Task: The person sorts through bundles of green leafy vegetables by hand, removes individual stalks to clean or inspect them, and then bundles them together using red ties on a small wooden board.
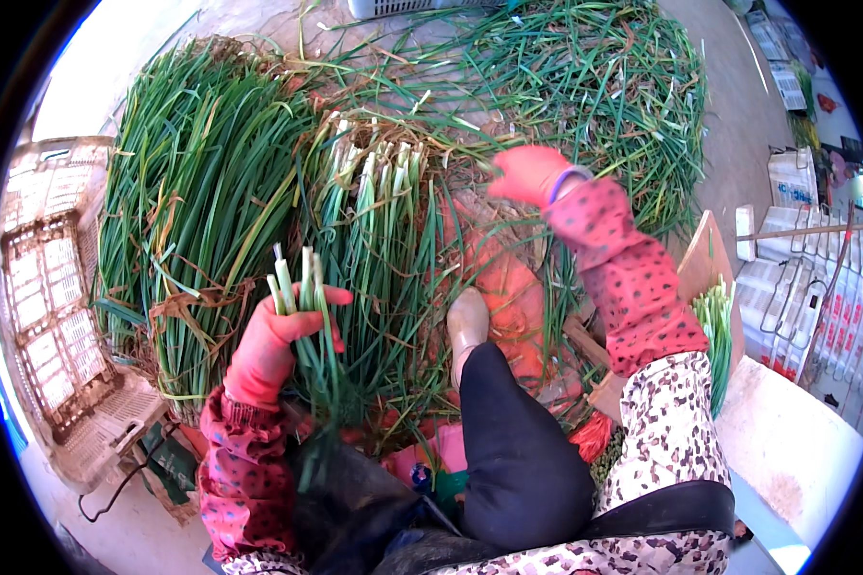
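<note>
My left hand (pixel 262 350), in a red rubber glove, is closed around a small bunch of green onions (pixel 285 284). Their pale stalk ends point up, and the green leaves hang down over my lap. Out to the right, my right hand (pixel 529 176), gloved the same way, is raised at the near-left edge of a heap of loose leaves (pixel 594 86). Its fingers are blurred and point left; nothing clear shows in them. Between the hands lies a row of green onions (pixel 379 192) with pale ends at the far side.
A thick pile of long green onions (pixel 201 144) fills the left. Beside it stands a beige plastic crate (pixel 53 307). At right, a wooden board (pixel 702 254) borders a small upright bundle of green onions (pixel 714 321). My shoe (pixel 467 319) rests on an orange sheet (pixel 503 278).
</note>
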### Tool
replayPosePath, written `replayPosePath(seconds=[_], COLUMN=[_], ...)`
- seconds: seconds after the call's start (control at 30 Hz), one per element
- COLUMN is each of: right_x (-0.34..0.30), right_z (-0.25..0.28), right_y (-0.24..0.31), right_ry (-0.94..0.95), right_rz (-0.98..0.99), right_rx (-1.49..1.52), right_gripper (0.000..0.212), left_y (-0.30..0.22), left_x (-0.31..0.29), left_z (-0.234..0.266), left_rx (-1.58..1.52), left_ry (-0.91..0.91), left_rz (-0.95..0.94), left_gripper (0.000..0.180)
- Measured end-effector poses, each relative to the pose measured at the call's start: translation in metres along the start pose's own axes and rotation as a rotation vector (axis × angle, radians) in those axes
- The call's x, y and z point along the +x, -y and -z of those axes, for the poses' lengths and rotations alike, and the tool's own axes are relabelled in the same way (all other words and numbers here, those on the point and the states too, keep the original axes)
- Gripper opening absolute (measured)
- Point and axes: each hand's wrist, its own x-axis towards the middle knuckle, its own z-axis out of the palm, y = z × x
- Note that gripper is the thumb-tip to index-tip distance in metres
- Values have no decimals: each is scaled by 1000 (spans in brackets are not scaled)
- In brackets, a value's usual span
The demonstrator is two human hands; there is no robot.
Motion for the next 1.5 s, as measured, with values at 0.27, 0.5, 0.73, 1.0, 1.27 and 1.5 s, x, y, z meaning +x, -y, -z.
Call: replayPosePath(seconds=[0.27, 0.5, 0.73, 1.0, 1.27, 1.5], right_x=[71, 67, 0, 25, 5, -9], right_z=[-120, -94, -41, -22, -135, -194], right_y=[46, -4, 102, 57, 20, 32], right_ry=[-121, -221, 87, -299, -76, -84], right_rz=[-362, -262, 51, 1, 214, 300], right_rx=[203, 751, 1220, 1823, -39, -198], right_gripper=[37, 25, 10, 13, 21, 11], left_y=[60, 41, 34, 30, 16, 30], left_x=[22, 46, 87, 58, -14, -16], left_z=[-10, -14, -53, -68, -1, -11], left_rx=[-101, -124, 65, 71, -5, 110], left_ry=[-99, -160, -229, -65, -205, -323], left_rz=[104, -37, -143, 62, -129, 101], left_gripper=[28, 19, 25, 25, 43, 22])
